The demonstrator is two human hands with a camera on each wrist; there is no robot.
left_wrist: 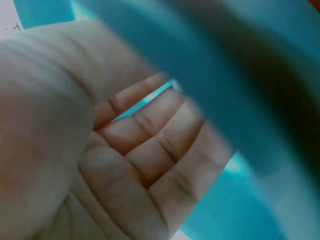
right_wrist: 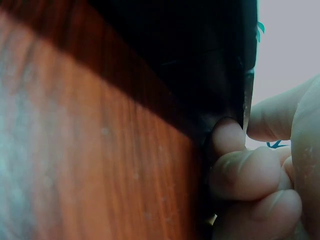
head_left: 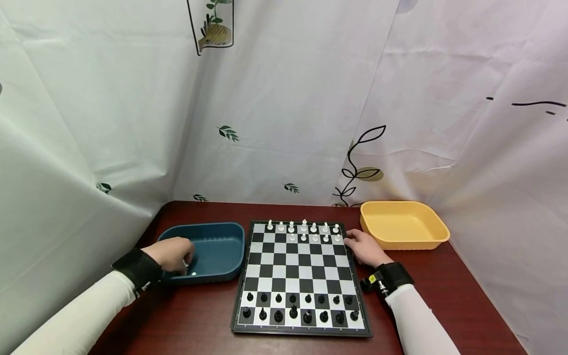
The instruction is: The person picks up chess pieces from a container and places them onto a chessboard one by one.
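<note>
White leaf-printed curtains close in a dark red wooden bench (head_left: 199, 315), where the left hand (head_left: 172, 253) dips into the dark blue plastic tray (head_left: 222, 235), fingers loosely curled over a small white chess piece (head_left: 192, 271) just under its grip; whether it pinches it I cannot tell. The right hand (head_left: 366, 248), fingers curled, grips the far right edge of the black-and-white folding chessboard (head_left: 301, 276). White's ranks look half set, so fetching is in hand; next calls for a firm pinch.

A small white chess piece (head_left: 193, 272) lies inside the blue tray (head_left: 222, 249), left of the chessboard (head_left: 301, 276).
</note>
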